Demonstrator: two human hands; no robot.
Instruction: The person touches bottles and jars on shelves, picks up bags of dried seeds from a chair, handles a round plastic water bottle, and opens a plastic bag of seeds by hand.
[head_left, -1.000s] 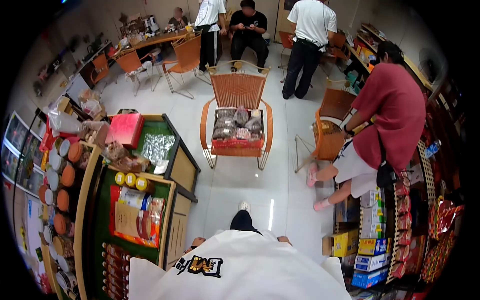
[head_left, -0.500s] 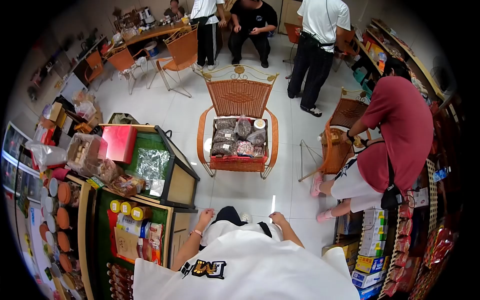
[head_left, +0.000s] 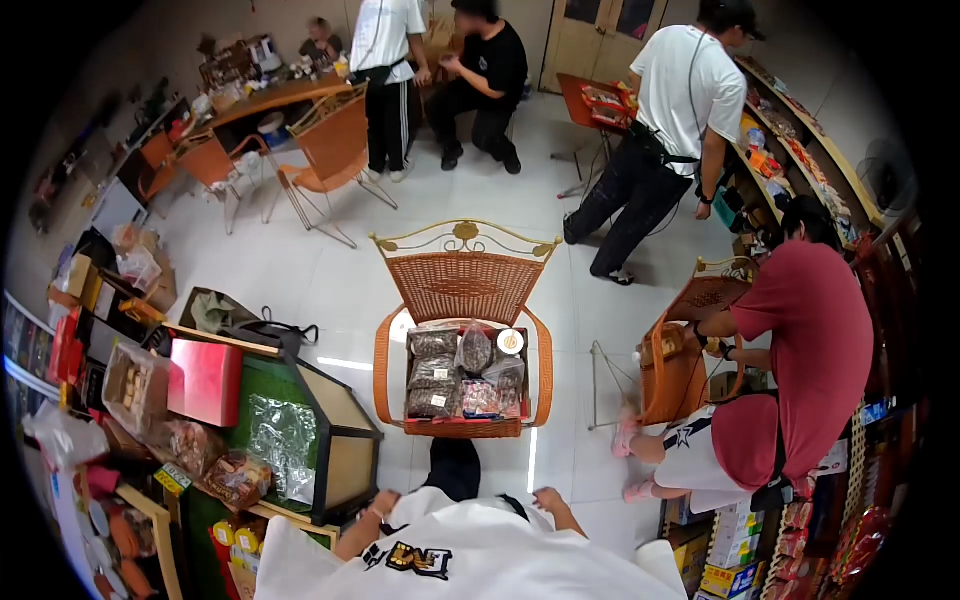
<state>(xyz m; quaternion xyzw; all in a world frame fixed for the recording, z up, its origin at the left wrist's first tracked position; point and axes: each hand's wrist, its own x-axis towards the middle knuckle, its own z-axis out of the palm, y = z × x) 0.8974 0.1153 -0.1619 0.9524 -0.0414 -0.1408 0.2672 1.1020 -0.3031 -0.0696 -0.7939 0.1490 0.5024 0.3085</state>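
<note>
My left hand hangs low beside my body, its fingers loosely bent and apart, with nothing visible in it. On the other side my right hand is likewise loose, holding nothing I can see. Just ahead of both stands a wicker armchair with a gold-coloured metal top rail. On its seat rests a shallow box with several bags of dark dried goods, a pink-and-white packet and a white-lidded tub. Neither hand touches the chair or the box.
At left is a green-lined display stand with a red box. A person in a red shirt bends over another wicker chair at right. Shelves line the right wall. Other people and chairs are farther back.
The chair with the box is now closer and lower in view. The display stand has shifted left and down. The person in white at right has moved toward the shelves. My hands still hold nothing visible.
</note>
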